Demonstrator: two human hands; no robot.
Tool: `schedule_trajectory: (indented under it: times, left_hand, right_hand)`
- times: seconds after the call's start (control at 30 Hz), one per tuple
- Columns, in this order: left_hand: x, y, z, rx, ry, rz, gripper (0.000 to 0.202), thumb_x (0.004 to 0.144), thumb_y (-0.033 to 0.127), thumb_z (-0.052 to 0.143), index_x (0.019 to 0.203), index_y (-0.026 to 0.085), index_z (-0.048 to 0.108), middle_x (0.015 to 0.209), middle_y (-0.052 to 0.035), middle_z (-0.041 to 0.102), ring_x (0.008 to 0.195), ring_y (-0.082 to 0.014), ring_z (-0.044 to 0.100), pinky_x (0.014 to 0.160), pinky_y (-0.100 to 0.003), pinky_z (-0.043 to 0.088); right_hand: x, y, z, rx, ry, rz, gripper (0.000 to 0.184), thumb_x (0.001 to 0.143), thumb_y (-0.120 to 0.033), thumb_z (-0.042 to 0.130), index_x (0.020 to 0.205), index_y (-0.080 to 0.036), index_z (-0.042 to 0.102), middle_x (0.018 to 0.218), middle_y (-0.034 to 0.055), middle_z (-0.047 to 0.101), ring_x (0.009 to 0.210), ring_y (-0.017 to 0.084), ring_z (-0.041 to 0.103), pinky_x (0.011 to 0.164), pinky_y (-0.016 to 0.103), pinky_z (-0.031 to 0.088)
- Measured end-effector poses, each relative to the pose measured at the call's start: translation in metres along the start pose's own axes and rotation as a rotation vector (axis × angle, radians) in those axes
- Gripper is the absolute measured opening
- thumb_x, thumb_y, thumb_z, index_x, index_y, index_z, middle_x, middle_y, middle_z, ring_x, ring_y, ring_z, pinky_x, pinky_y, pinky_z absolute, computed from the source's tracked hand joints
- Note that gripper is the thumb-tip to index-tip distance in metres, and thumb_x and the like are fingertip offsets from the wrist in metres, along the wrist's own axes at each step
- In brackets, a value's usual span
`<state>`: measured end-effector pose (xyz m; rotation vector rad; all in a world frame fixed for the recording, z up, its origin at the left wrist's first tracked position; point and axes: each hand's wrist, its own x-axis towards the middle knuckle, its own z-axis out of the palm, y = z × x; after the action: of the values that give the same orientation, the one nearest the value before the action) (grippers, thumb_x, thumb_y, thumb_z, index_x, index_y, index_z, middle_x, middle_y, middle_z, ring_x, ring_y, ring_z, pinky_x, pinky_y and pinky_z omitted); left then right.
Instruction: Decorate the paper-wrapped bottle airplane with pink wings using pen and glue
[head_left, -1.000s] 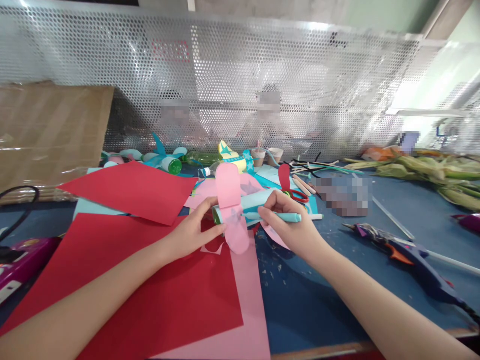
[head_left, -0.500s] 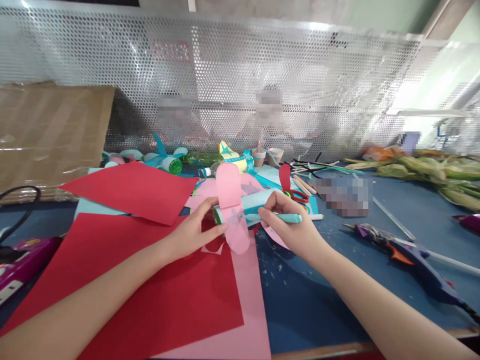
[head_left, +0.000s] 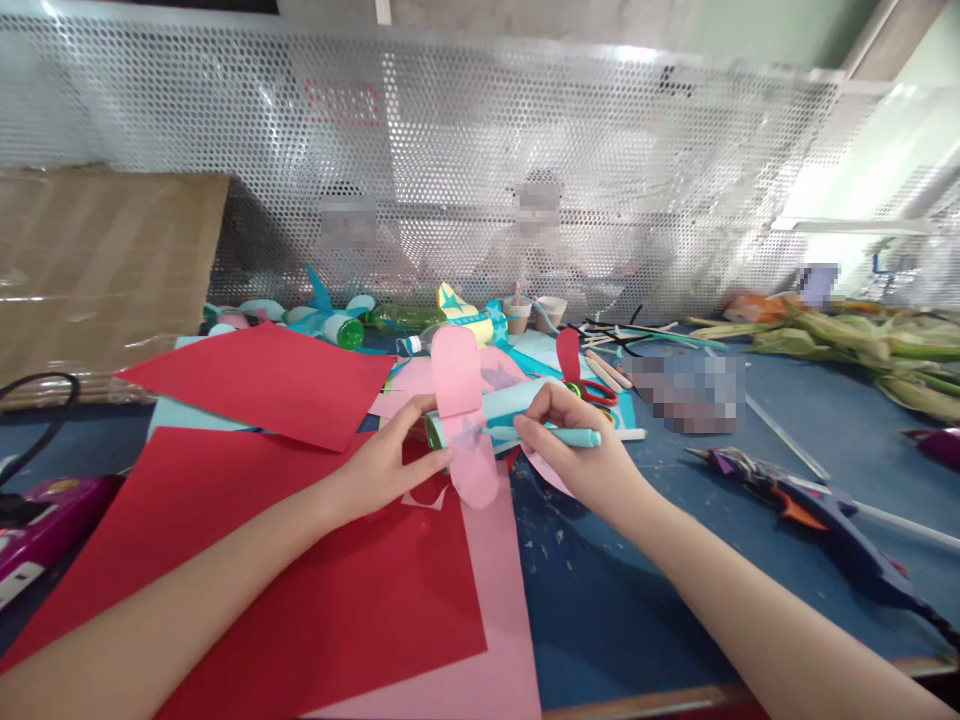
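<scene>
My left hand [head_left: 386,462] grips the near end of a small craft plane [head_left: 480,410], a bottle wrapped in light blue paper with a pink paper wing [head_left: 459,415] across it. My right hand [head_left: 574,440] is closed on a light blue pen [head_left: 559,436], whose tip touches the pink wing where a faint star is drawn. Both hands hover over red paper sheets [head_left: 300,560] and a pink sheet [head_left: 495,600] on the blue table [head_left: 637,600].
A blue glue gun [head_left: 817,520] lies at the right. Red-handled scissors [head_left: 592,388], sticks and finished bottle crafts [head_left: 337,322] sit behind the hands. Green leaves [head_left: 862,345] lie far right, cardboard [head_left: 97,260] far left, a purple device [head_left: 45,520] at the left edge. A perforated metal screen [head_left: 480,170] backs the table.
My right hand and the pen have shifted very slightly left along the wing. The left hand and the plane stay still.
</scene>
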<state>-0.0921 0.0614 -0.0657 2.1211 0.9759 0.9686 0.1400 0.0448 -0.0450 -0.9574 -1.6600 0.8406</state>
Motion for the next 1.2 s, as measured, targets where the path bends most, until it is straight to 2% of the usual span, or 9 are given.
schedule_trajectory:
  times: [0.5,0.7,1.2]
  left_hand:
    - [0.0007,-0.0012,0.0004,0.001,0.008,0.004,0.043,0.088,0.035,0.057,0.128,0.025,0.043,0.13,-0.0091,0.052,0.118,-0.0267,0.054,0.1,-0.044,0.044]
    - [0.0006,-0.0026,0.0004,0.007,0.013,0.011,0.044,0.088,0.036,0.058,0.129,0.025,0.043,0.131,-0.0092,0.051,0.121,-0.0279,0.051,0.104,-0.046,0.041]
    - [0.0003,-0.0009,-0.0004,0.006,-0.004,0.005,0.043,0.089,0.036,0.057,0.129,0.026,0.042,0.13,-0.0081,0.051,0.118,-0.0258,0.053,0.1,-0.043,0.044]
  right_hand:
    - [0.0005,0.0004,-0.0013,-0.008,0.001,0.013,0.02,0.081,-0.026,0.058,0.068,-0.022,0.044,0.062,-0.0039,0.048,0.059,0.012,0.044,0.057,0.026,0.034]
    - [0.0001,0.0005,-0.0006,-0.004,0.007,-0.006,0.019,0.082,-0.027,0.057,0.068,-0.022,0.045,0.063,-0.0038,0.049,0.06,0.012,0.045,0.058,0.026,0.035]
    - [0.0006,-0.0017,-0.0007,-0.002,0.007,0.019,0.02,0.079,-0.026,0.057,0.066,-0.022,0.044,0.06,-0.0044,0.047,0.057,0.011,0.044,0.056,0.026,0.034]
